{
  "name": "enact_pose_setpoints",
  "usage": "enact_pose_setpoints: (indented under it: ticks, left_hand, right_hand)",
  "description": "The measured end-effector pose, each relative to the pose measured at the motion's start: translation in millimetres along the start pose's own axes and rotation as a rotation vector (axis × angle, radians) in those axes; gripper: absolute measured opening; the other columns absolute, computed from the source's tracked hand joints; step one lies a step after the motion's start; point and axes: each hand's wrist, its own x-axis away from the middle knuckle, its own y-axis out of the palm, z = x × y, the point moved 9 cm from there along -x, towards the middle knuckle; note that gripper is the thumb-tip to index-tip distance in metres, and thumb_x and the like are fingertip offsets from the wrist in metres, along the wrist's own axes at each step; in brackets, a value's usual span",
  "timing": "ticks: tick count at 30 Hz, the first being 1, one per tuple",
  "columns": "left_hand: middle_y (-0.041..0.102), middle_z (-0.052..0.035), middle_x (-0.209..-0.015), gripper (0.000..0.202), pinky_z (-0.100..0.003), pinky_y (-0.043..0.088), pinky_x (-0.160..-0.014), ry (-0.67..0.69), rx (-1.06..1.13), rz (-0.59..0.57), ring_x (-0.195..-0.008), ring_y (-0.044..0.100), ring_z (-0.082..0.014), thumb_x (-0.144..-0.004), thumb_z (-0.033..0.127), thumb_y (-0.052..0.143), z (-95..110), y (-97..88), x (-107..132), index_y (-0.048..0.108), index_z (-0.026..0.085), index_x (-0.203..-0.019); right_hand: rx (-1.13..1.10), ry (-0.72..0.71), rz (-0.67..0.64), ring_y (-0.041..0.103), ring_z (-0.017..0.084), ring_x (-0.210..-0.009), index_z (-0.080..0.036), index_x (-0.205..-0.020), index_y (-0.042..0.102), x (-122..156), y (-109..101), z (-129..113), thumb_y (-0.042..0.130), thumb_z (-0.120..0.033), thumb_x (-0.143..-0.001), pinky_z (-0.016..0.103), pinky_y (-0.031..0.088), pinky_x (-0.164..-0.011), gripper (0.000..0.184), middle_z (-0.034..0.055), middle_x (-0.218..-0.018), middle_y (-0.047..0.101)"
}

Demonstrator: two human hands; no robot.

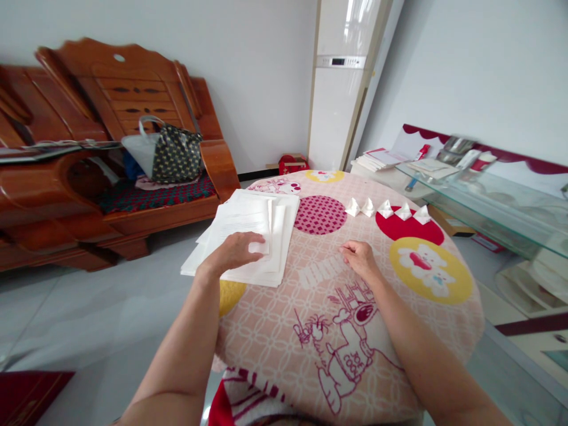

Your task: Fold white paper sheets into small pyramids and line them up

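1. Left hand (234, 251): grip spread, thumb and fingers apart, placed over the stack (248, 273) of paper. A raised sheet (270, 214) stands just beyond the fingertips on top of the stack. Hazard: uneven downward pressure could crease this sheet out of line. A sideways drag of the wrist could shift several layers together, since they lie loose and poorly squared.

2. Right hand (359, 258): right of the stack. Grip closed, fingertips drawn together; no paper shows between them. A pale row (322, 271) lies between this hand and the stack; whether it is loose paper or printed pattern cannot be told at this sharpness. If loose, it could be scattered by a low sweep of the hand.

3. Stack: rests on the surface (252, 343), its outer corner projecting past the rim. Hazard: a push outward could spill paper to the floor (133, 307). Cause: the unsupported corner.

4. Folded pieces (386, 209): five in line, right of the stack and beyond the right hand. Hazard: toppling or drifting in a draught, for example from the air conditioner (332, 118) behind the stack. A tug on the cloth (284, 307) could disturb both.
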Motion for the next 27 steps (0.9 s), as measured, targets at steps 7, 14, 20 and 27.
enact_pose_setpoints:
  ticks: [7,14,20,27]
  left_hand:
    - [0.078,-0.0034,-0.076,0.027,-0.028,0.048,-0.071,-0.043,0.088,0.146,-0.073,0.070,-0.0220,-0.081,0.035,0.056,-3.8,-12.2,-1.6,0.078,0.022,-0.074]
    - [0.075,-0.0027,-0.069,0.019,-0.026,0.045,-0.065,-0.102,0.234,0.281,-0.067,0.066,-0.0186,-0.073,0.036,0.064,-3.4,-5.0,-0.8,0.073,0.021,-0.068]
    - [0.068,-0.0002,-0.062,0.026,-0.024,0.044,-0.056,-0.123,0.561,0.118,-0.059,0.059,-0.0144,-0.064,0.043,0.076,-13.0,23.4,-2.3,0.072,0.018,-0.072]
    - [0.072,-0.0030,-0.070,0.032,-0.025,0.050,-0.062,-0.127,0.652,0.093,-0.065,0.064,-0.0158,-0.063,0.043,0.080,-16.8,26.0,1.1,0.076,0.016,-0.080]
  right_hand:
    - [-0.015,0.001,0.003,0.050,0.014,-0.048,-0.019,-0.063,0.062,-0.7,0.1,1.9,0.056,-0.038,-0.077,0.024,0.033,-0.048,0.024,-0.0004,-0.050,0.057]
    - [-0.013,0.007,0.009,0.050,0.014,-0.048,-0.020,-0.062,0.061,-0.1,0.1,0.1,0.056,-0.038,-0.076,0.024,0.034,-0.048,0.024,-0.0003,-0.050,0.057]
    - [0.007,0.006,0.005,0.050,0.014,-0.047,-0.019,-0.064,0.063,-0.2,0.1,1.7,0.055,-0.038,-0.078,0.025,0.035,-0.049,0.025,-0.0006,-0.051,0.058]
    - [0.009,-0.004,0.004,0.050,0.014,-0.047,-0.020,-0.062,0.062,-0.7,0.2,0.5,0.055,-0.038,-0.078,0.025,0.034,-0.049,0.025,-0.0002,-0.051,0.057]
